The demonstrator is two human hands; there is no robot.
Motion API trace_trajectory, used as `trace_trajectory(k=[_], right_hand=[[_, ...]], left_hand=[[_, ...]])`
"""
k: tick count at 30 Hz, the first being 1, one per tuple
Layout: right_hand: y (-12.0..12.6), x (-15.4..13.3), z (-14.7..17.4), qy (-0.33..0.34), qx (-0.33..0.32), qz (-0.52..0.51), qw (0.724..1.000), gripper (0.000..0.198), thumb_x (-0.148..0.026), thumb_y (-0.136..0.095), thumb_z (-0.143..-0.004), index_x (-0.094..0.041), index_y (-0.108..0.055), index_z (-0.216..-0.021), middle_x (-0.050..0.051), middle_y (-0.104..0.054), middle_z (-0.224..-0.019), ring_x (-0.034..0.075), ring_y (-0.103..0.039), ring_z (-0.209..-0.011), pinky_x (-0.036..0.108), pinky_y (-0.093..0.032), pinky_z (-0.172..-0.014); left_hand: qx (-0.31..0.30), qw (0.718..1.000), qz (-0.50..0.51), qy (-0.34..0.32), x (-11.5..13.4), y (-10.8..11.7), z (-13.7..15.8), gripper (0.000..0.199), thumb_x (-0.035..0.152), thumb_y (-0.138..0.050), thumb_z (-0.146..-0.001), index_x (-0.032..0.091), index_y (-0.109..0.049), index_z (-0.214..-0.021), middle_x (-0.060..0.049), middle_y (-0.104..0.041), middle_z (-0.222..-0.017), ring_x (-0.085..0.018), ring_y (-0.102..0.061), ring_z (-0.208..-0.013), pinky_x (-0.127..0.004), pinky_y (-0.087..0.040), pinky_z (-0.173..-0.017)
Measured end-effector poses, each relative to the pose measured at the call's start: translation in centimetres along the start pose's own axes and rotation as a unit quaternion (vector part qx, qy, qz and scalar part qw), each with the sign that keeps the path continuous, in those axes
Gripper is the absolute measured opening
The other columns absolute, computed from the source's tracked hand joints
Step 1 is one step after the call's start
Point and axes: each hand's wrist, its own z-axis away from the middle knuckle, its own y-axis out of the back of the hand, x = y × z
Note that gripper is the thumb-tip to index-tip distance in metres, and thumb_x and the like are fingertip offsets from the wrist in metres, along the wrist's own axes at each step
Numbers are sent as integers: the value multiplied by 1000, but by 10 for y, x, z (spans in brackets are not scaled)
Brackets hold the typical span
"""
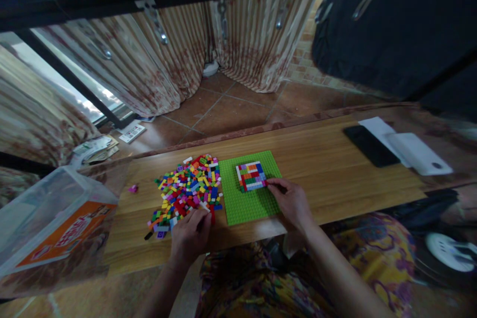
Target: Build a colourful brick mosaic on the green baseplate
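A green studded baseplate [238, 211] lies on the wooden board, bearing a square, multicoloured build of toy bricks [250, 176]. My right hand [292, 201] reaches over the plate's right side. Its thumb and forefinger are pinched at the build's right corner, on what looks like a small red brick [266, 183]. Left of the plate spreads a pile of loose coloured bricks [192, 184]. My left hand [191, 234] rests at the near edge of that pile with its fingers curled. White and red bricks show at its fingertips; whatever the fingers hold is hidden.
A clear plastic box [70, 194] with an orange label stands at the left. One pink piece [133, 189] lies apart from the pile. A black phone-like slab [370, 145] and white boxes [419, 151] lie at the right of the wooden board [316, 159].
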Motion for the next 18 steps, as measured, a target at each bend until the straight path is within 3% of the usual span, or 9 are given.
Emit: trace_trajectory(k=[18], right_hand=[[0,-2,-8,-20,7,-25,999,23,-38,-63,-76,-21,-75,-85,6,-76,-85,22,-67,-77,35,-50,-74]], left_hand=[[-9,1000,15,10,0,1,0,15,26,-54,-92,20,-62,-82,-2,-68,-74,-12,-64,-66,-21,-48,-62]])
